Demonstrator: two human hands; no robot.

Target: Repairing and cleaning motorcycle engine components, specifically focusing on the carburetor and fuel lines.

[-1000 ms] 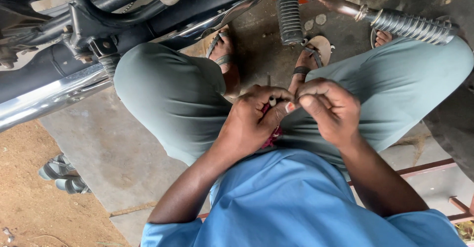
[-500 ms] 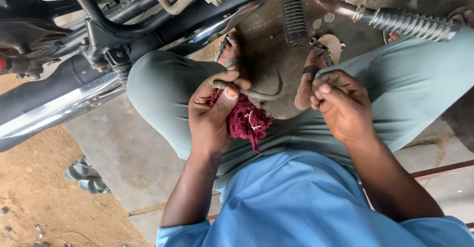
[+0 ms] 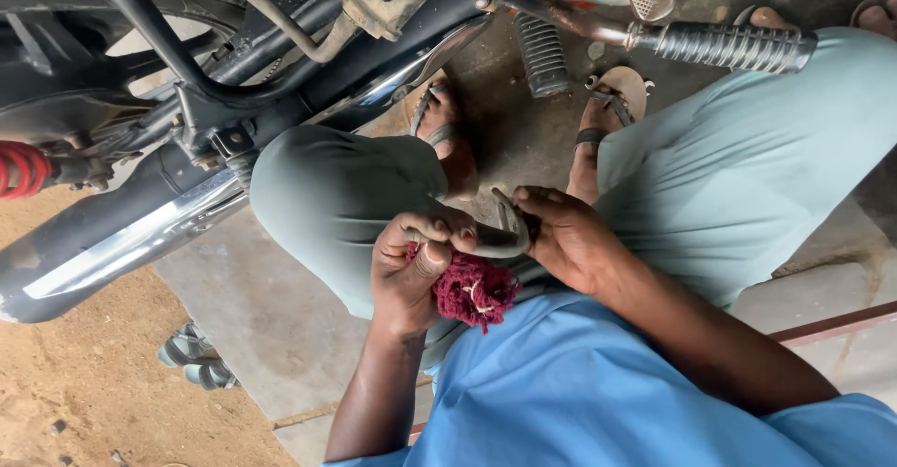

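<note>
I squat beside a motorcycle and hold a small bent grey metal part (image 3: 495,239) between both hands, above my knees. My left hand (image 3: 416,271) grips its left end and also clutches a dark red rag (image 3: 475,292) that hangs under the palm. My right hand (image 3: 565,238) closes on the part's right, curved end, fingers wrapped around it. Both hands touch the part at once.
The motorcycle fills the top: chrome exhaust pipe (image 3: 131,243) at left, red shock spring (image 3: 21,168), ribbed footpeg (image 3: 729,47) at upper right, a second black footpeg (image 3: 542,51). My sandalled feet (image 3: 603,117) rest on concrete. A small metal object (image 3: 192,355) lies near the dirt edge.
My hands parted, the left one lifting the red rag, then came back together. Now both grip the bent metal part with the rag under the left palm.
</note>
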